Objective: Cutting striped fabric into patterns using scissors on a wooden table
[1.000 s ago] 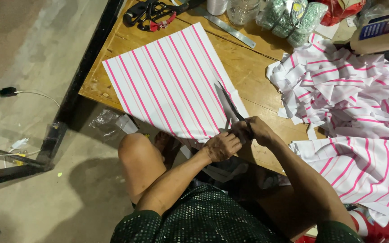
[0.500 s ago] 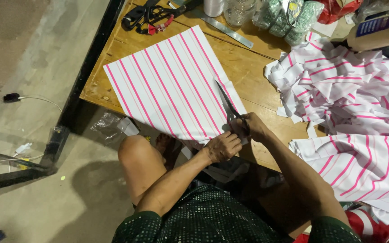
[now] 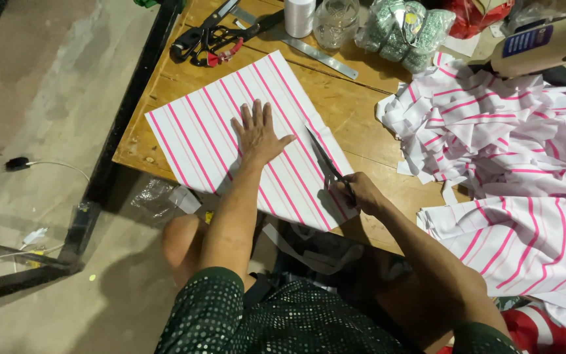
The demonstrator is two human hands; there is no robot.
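Head view looks down on a pink-striped white sheet (image 3: 230, 134) lying flat on the wooden table (image 3: 361, 124), one corner overhanging the near edge. She, or he, is in the middle of cutting it: scissors (image 3: 325, 160) bite into the sheet's right side, blades pointing up and away, gripped in the right hand (image 3: 360, 192) with fingers curled through the handles. The left hand (image 3: 258, 134) lies flat on the sheet, fingers spread wide, pinning it. I'd say the next snip needs that palm firm so the paper doesn't skew. Half a second ago the left hand was down by the right at the table edge; now it has come up onto the sheet. Striped cut pieces (image 3: 499, 131) heap at the right, a second pair of scissors (image 3: 211, 36) at the far edge.
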